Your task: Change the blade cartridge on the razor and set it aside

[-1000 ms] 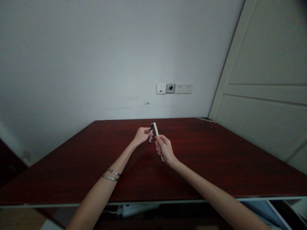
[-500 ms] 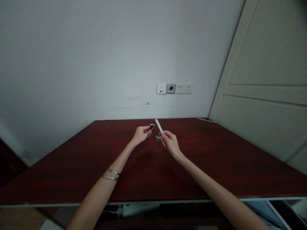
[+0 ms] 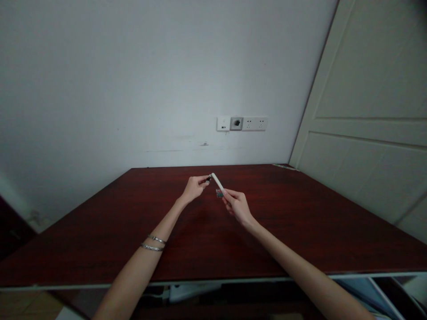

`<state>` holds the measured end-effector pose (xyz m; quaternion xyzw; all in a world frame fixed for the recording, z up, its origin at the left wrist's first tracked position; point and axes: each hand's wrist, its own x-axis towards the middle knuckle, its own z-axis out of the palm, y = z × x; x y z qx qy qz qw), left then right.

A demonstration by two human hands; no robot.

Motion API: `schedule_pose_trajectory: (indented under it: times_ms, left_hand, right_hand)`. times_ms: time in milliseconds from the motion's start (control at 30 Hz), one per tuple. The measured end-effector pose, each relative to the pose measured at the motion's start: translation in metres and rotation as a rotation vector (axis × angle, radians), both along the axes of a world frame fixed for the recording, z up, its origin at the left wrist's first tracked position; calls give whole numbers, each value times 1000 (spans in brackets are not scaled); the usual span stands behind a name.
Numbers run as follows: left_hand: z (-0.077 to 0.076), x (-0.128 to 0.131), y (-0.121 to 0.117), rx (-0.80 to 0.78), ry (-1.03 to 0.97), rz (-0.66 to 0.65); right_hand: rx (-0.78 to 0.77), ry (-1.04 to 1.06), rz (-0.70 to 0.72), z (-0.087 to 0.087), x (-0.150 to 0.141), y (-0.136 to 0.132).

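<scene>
My right hand (image 3: pixel 235 205) is closed round a slim white stick-shaped object (image 3: pixel 217 182) that points up and to the left. My left hand (image 3: pixel 193 187) pinches a small dark piece (image 3: pixel 208 178) whose tip meets the top end of the white object. Both hands hover over the far middle of a dark red wooden table (image 3: pixel 287 231). A small greenish item (image 3: pixel 219 193) lies on the table just under the white object, partly hidden by my right fingers. Two silver bangles (image 3: pixel 152 243) sit on my left forearm.
A white wall stands behind the table with a row of sockets (image 3: pixel 242 123). A cream panelled door (image 3: pixel 367 124) lines the right side. Below the table's front edge a white object (image 3: pixel 190 292) and shelving (image 3: pixel 383 295) show.
The dark piece in my left hand has tipped from upright to nearly level. My right hand drew the white object apart, then brought its top end back to the dark piece.
</scene>
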<state>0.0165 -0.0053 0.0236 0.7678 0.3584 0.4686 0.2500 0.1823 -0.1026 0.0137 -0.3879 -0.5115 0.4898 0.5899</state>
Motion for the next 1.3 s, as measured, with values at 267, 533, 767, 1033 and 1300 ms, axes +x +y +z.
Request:
schedule_pose_trajectory:
  times_ms: [267,533,767,1033,1300]
  left_hand:
    - [3,2,-4,-71,-14,-37]
    - [16,8,-18,-433,-133,-134]
    - [21,3,-18,-417,-201,-95]
    - [16,5,-14,-396,-152,-103]
    - [23,-1,-14,-389,-220,-52]
  right_hand:
    - [79,-209,59,2,3,-1]
    - [396,-518,-143,37,24,42]
    - [300,-586,-179,29,44,58]
    - [292,-467,-70,28,33,55]
    - [169,-436,-105,6,53,57]
